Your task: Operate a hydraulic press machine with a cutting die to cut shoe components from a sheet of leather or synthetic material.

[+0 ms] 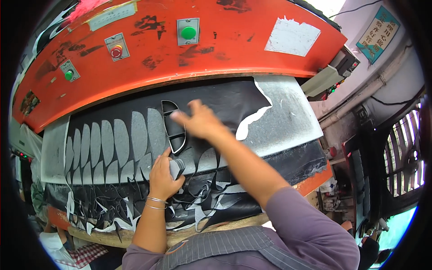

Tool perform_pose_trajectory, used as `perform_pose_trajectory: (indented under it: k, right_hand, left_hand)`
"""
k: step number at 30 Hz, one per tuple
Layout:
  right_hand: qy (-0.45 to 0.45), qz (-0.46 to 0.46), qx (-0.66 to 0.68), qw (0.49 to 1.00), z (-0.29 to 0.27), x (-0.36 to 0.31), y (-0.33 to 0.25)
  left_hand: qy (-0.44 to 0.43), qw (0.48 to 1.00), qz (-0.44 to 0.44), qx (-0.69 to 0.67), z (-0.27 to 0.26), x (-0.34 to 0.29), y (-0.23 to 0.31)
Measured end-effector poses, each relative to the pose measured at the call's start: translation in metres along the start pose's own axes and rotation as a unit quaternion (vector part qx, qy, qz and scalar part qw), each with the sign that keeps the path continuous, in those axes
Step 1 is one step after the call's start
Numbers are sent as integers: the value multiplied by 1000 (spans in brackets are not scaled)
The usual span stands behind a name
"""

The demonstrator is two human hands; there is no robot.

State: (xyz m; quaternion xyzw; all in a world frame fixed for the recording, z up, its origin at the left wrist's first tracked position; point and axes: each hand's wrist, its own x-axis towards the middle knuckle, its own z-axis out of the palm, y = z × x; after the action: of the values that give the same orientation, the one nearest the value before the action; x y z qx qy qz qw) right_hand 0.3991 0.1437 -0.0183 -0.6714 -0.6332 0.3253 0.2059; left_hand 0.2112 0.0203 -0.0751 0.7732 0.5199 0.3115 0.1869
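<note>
Head view: left hand (163, 176) grips cut pieces (177, 168); right hand (204, 121) spread loose at cutter (176, 135); a knock might skew it.

Gry bed (290, 114), cut blk sheet (231, 101) atop

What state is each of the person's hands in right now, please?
Left hand: closed, holding a small stack of cut pieces.
Right hand: open, fingers apart, by the metal cutting die; contact cannot be told.
</note>
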Motion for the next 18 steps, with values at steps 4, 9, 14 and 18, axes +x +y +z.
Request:
perform_pose_trajectory:
  k: [4, 9, 14, 18]
  right_hand:
    - [-25, -50, -145, 988, 45, -5, -31]
    - [-41, -17, -17, 999, 16, 23, 2]
    - [16, -51, -151, 987, -26, 5, 26]
    - [-2, -147, -107, 983, -23, -26, 70]
  left_hand:
    - [4, 998, -33, -50, 2, -5, 3]
    - [6, 992, -60, -109, 7, -6, 17]
    - [14, 991, -51, -119, 10, -1, 21]
    - [32, 995, -8, -96, 13, -6, 22]
